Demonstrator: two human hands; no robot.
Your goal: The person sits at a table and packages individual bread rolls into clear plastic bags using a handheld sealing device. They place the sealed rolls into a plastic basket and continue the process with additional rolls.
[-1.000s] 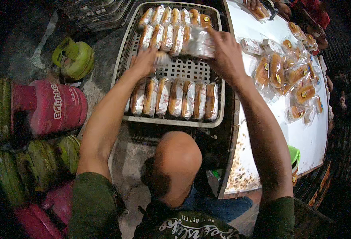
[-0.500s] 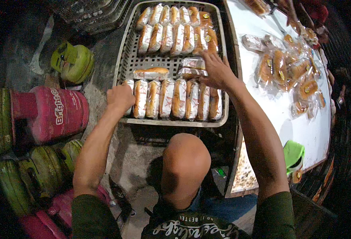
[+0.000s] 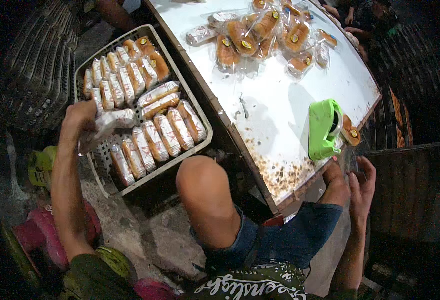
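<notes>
Left hand [image 3: 84, 119] at the crate's [image 3: 164, 167] nine o'clock – fingers clasping a bun [image 3: 116, 119]; right hand [image 3: 363, 187] at the dispenser's [image 3: 321, 129] five o'clock – its grip I can't tell.

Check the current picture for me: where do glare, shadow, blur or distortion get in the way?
Head view: the white tabletop is brightly lit, with a soft shadow beside the green tape dispenser; head view: the left hand and the wrapped bread it holds look slightly smeared; head view: the tabletop's far edge bows, and the picture's rim falls into grainy darkness.
</notes>
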